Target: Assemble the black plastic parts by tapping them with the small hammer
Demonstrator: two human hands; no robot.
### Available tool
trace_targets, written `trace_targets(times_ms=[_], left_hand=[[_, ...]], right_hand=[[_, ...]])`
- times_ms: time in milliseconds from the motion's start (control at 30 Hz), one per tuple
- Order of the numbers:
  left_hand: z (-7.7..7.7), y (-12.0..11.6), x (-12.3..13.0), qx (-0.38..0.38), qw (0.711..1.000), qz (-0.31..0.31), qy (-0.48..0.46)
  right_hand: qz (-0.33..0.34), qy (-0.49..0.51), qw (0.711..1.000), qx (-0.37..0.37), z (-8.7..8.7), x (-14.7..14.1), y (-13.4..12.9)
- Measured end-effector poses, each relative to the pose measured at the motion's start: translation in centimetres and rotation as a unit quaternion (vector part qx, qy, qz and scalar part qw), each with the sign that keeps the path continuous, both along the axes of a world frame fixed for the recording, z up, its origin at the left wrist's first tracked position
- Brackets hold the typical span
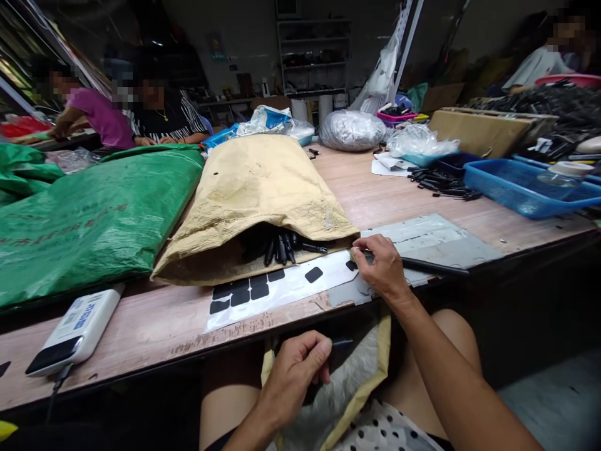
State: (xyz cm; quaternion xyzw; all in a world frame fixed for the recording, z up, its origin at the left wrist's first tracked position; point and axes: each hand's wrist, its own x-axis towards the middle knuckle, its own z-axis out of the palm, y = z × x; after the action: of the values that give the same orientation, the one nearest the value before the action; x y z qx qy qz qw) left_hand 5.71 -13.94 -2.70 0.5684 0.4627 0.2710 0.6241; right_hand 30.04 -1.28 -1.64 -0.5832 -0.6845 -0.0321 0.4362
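Observation:
My left hand (pixel 300 366) is closed over an open yellow-edged bag (pixel 382 351) on my lap, gripping a small dark piece (pixel 342 343) that sticks out past the thumb. At the table's front edge, my right hand (pixel 381 266) is pinched near the end of a long black rod (pixel 434 267); what lies between its fingertips is hard to make out. Left of it, a tan sack (pixel 263 181) lies with its mouth facing me, and black pen-like parts (pixel 282 247) show inside. Below the mouth is a white sheet with black rounded stickers (pixel 313 274).
A green sack (pixel 94 213) and a white power bank (pixel 77 329) with a cable are on the left. To the right are a blue tray (pixel 530 188), loose black parts (pixel 444 181) and a cardboard box (pixel 479 131). Other people sit farther back.

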Motion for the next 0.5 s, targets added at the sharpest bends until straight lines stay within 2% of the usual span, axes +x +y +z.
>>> trace_targets(times_ms=[100,167,233,333,400,500], left_hand=[[-0.3,0.0,-0.1,0.004,1.0,0.019,-0.002],[-0.3,0.0,-0.2,0.0,1.0,0.025,-0.001],[-0.2,-0.1,-0.4,-0.003,1.0,0.03,0.002],[-0.2,0.0,-0.7,0.001,0.999,0.036,0.01],[-0.2,0.0,-0.9,0.009,0.999,0.036,0.018],[-0.2,-0.1,-1.0,0.021,0.999,0.035,0.035]], right_hand=[[0.022,0.048,0.998,0.025,1.0,-0.2,-1.5],[0.067,0.093,0.993,0.009,1.5,-0.5,-3.3],[0.14,0.136,0.979,-0.059,1.8,-0.9,-5.6],[0.26,0.159,0.931,-0.2,1.4,-1.6,-8.7],[0.292,0.177,0.903,-0.261,0.7,-2.1,-10.2],[0.292,0.238,0.861,-0.34,-0.5,-2.7,-11.3]])
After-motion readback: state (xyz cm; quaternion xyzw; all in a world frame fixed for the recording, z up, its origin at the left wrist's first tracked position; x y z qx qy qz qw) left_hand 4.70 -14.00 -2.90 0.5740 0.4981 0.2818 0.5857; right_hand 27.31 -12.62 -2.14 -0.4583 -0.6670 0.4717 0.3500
